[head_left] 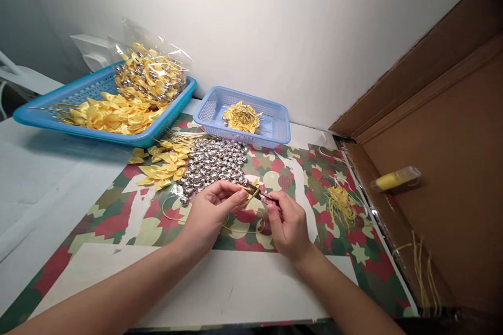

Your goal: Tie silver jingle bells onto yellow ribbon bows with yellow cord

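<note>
A small yellow ribbon bow [251, 192] was pinched between both hands' fingertips, thin gold cord [236, 229] looping beneath them.

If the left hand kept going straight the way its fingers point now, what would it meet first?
The left hand points right, toward the right hand. First in line is the small yellow piece pinched between both hands, then the right hand's fingertips just behind it. Depth looks close, so contact would probably be almost immediate.

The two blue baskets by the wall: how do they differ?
The large basket is deeper blue and shallow, and holds yellow ribbon bows plus a clear bag of finished pieces. The small basket is paler with taller walls, holding only a tangle of yellow wire bits. Both are perforated plastic.
</note>
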Demonstrator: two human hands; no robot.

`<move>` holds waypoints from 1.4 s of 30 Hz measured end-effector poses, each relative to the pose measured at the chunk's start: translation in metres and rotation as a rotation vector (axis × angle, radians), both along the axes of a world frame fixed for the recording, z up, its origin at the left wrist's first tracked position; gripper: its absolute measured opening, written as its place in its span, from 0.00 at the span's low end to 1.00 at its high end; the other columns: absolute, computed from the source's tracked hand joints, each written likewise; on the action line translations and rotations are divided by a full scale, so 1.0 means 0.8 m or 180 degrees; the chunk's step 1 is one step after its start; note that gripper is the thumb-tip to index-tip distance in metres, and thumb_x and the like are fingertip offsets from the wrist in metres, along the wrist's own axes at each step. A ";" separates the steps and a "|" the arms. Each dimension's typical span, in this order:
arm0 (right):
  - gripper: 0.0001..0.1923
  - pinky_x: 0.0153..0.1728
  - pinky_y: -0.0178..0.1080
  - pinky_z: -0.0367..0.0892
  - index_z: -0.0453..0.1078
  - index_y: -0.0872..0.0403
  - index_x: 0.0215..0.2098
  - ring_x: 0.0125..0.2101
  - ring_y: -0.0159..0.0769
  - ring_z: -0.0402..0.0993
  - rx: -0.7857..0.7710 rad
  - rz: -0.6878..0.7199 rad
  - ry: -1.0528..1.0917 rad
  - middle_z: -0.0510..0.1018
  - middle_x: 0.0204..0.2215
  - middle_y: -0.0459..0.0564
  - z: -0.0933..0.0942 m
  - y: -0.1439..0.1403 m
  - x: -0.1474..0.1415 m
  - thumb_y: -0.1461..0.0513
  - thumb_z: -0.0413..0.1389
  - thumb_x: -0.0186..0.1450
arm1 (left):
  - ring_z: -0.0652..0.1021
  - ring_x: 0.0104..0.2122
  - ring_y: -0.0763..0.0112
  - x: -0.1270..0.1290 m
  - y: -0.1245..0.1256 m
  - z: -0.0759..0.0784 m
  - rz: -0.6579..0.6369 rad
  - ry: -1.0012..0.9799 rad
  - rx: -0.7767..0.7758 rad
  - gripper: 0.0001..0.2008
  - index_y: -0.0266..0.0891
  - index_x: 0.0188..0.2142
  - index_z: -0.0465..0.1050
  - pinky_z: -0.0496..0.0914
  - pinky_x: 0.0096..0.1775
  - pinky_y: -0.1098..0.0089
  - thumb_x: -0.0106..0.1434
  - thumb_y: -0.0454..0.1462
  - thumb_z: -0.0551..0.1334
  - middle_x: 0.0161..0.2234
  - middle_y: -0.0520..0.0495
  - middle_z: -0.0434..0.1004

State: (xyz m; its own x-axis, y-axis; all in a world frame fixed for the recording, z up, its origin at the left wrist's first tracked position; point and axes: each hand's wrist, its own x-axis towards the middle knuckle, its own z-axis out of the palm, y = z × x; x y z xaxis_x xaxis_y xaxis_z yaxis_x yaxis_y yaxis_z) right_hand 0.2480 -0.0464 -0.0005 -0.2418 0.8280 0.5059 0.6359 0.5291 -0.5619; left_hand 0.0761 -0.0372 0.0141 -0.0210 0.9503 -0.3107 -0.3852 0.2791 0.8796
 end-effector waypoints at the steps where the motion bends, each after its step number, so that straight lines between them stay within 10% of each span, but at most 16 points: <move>1: 0.09 0.28 0.36 0.63 0.66 0.54 0.39 0.26 0.34 0.69 -0.0022 -0.0002 0.0012 0.74 0.27 0.49 0.000 0.000 0.000 0.63 0.45 0.69 | 0.76 0.25 0.74 0.000 0.000 0.000 0.0002 -0.0005 0.0005 0.15 0.38 0.25 0.74 0.70 0.30 0.75 0.44 0.42 0.75 0.24 0.52 0.77; 21: 0.11 0.23 0.34 0.57 0.67 0.54 0.33 0.20 0.31 0.63 -0.0484 -0.0109 0.0101 0.66 0.18 0.43 0.008 0.013 0.024 0.60 0.44 0.68 | 0.79 0.28 0.73 -0.003 0.004 -0.006 -0.0060 -0.0381 -0.0340 0.16 0.36 0.28 0.76 0.75 0.34 0.75 0.44 0.42 0.76 0.26 0.50 0.78; 32: 0.09 0.24 0.35 0.60 0.67 0.53 0.28 0.21 0.31 0.66 0.0146 0.0140 0.0006 0.72 0.20 0.45 0.005 0.021 0.042 0.58 0.53 0.63 | 0.81 0.31 0.70 -0.006 0.004 -0.004 -0.0089 -0.0538 -0.0526 0.15 0.34 0.32 0.80 0.76 0.36 0.74 0.44 0.37 0.75 0.30 0.45 0.82; 37: 0.22 0.20 0.33 0.58 0.55 0.51 0.23 0.19 0.29 0.61 0.0510 0.0076 0.0627 0.66 0.18 0.42 0.005 0.016 0.026 0.51 0.63 0.58 | 0.80 0.28 0.72 -0.004 0.002 -0.005 -0.0174 -0.0208 -0.0338 0.16 0.35 0.32 0.80 0.75 0.33 0.75 0.44 0.39 0.75 0.29 0.46 0.82; 42: 0.27 0.27 0.37 0.70 0.50 0.50 0.27 0.27 0.33 0.73 -0.0189 0.0391 0.1748 0.76 0.33 0.49 -0.002 -0.001 -0.003 0.53 0.67 0.54 | 0.79 0.28 0.73 0.001 -0.004 -0.002 -0.0267 0.0022 -0.0053 0.14 0.35 0.28 0.79 0.75 0.32 0.76 0.43 0.39 0.76 0.28 0.48 0.81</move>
State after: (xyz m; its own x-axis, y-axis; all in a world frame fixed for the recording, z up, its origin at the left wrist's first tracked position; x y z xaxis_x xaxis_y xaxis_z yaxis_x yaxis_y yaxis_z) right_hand 0.2453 -0.0473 -0.0020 -0.0526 0.8412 0.5381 0.1774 0.5382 -0.8239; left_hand 0.0765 -0.0403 0.0121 0.0564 0.9435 -0.3266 -0.3537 0.3248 0.8771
